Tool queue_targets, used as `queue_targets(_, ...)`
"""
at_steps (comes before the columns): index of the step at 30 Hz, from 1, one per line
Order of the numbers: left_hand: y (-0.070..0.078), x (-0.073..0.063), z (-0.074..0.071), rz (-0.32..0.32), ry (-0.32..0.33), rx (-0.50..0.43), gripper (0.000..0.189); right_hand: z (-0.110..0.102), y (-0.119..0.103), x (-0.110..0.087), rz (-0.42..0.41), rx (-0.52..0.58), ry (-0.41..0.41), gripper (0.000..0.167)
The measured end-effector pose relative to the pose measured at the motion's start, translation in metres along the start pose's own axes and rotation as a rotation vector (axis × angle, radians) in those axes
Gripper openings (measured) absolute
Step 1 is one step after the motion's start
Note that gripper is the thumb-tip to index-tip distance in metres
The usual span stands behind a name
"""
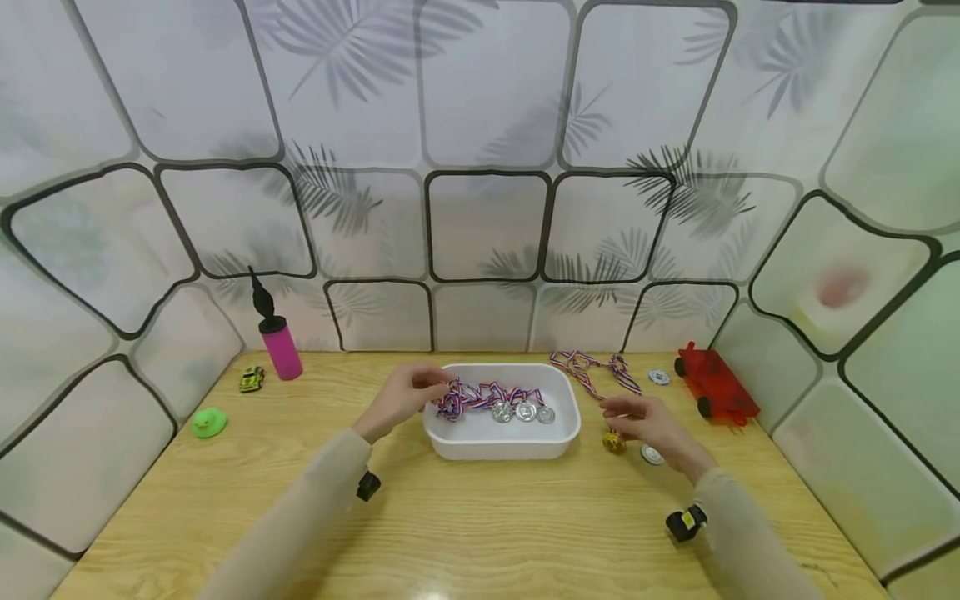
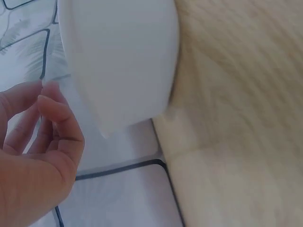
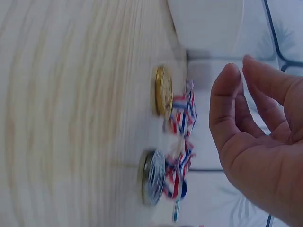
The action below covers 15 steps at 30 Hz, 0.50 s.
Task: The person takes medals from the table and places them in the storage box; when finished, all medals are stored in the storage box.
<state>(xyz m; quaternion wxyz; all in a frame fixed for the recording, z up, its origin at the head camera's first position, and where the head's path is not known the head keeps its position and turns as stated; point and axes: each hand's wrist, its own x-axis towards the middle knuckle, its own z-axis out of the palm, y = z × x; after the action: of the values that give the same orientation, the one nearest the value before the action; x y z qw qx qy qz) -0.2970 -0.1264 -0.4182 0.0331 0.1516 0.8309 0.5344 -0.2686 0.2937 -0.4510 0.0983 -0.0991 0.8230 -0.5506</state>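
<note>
A white plastic tub [image 1: 491, 448] holds several silver medals [image 1: 526, 412] with tangled red, white and blue ribbons [image 1: 468, 396]. Over the tub's left rim, my left hand [image 1: 408, 396] has its fingertips beside the ribbon bundle. The left wrist view shows those fingers [image 2: 64, 116] loosely bent, with no ribbon visible in them. Right of the tub, my right hand [image 1: 648, 425] hovers above a gold medal [image 3: 164, 91] and a silver medal [image 3: 154, 177]. Its thumb and fingers curve loosely with a gap between them, and hold nothing.
Striped ribbons [image 1: 585, 367] lie behind my right hand, near a small silver disc [image 1: 659, 377] and a red toy vehicle [image 1: 712, 383]. At the left are a pink pump [image 1: 282, 350], a yellow toy car [image 1: 252, 379] and a green duck [image 1: 209, 422]. A patterned wall surrounds the wooden table [image 1: 480, 533].
</note>
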Motion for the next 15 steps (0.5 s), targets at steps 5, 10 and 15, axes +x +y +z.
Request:
queue_targets(5, -0.013, -0.009, -0.007, 0.021, 0.008, -0.037, 0.025, -0.012, 0.007, -0.007, -0.006, -0.048, -0.047, 0.045)
queue_targets(10, -0.023, -0.017, -0.01, -0.018, 0.027, -0.016, 0.031, -0.02, 0.009, -0.014, -0.027, -0.184, -0.051, 0.042)
queue_targets(15, -0.029, -0.024, -0.011, -0.079, 0.001, -0.055, 0.039, -0.024, 0.011, -0.017, 0.0, -0.244, -0.094, 0.042)
